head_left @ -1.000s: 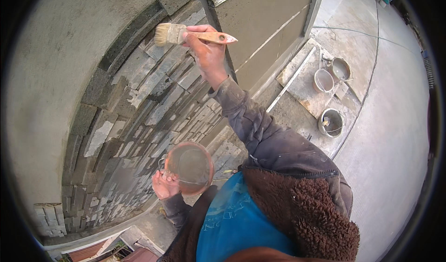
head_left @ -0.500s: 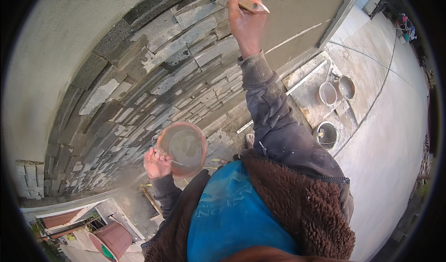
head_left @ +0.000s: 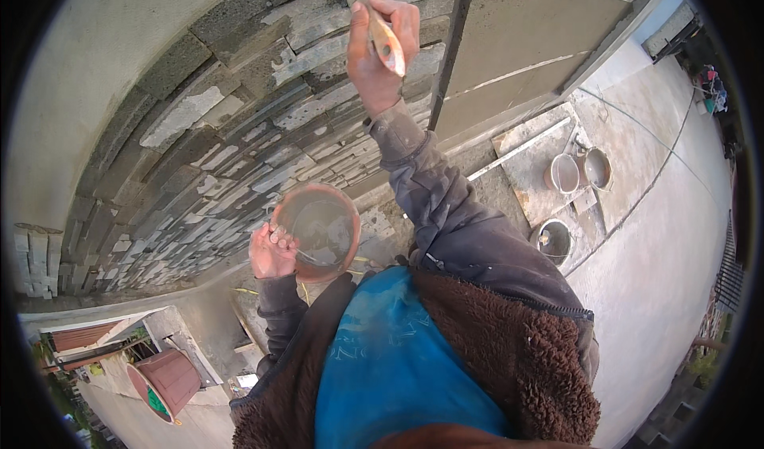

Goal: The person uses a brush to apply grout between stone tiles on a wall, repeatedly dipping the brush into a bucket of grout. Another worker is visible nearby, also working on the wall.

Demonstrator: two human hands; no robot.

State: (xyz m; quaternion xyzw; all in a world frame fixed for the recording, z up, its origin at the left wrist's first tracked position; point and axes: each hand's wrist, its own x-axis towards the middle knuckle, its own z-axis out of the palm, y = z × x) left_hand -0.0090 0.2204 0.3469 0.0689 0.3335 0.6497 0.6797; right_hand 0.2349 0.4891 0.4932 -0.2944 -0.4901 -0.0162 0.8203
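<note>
A paintbrush [head_left: 385, 42] with a wooden handle is gripped in my right hand [head_left: 378, 75], its bristles raised against or very close to the upper courses of the stone-clad wall [head_left: 199, 159]. Whether the bristle tip touches the stone is hard to tell. Pale, wet-looking patches mark several of the stones. Low beside the wall, my left hand [head_left: 272, 252] is closed on the thin wire handle of an orange-brown bucket [head_left: 355, 238]. Greyish liquid shows inside the bucket.
Right of the stone, a dark vertical edge borders a plain plastered panel [head_left: 525, 39]. Several buckets, among them a dark one [head_left: 554, 242], stand on the floor at right. A cable [head_left: 633, 198] crosses the pale floor. A reddish tub [head_left: 165, 379] lies lower left.
My right hand has moved left with the brush, from near the plastered panel onto the stones. The brush handle now points more downward. My left hand still holds the bucket.
</note>
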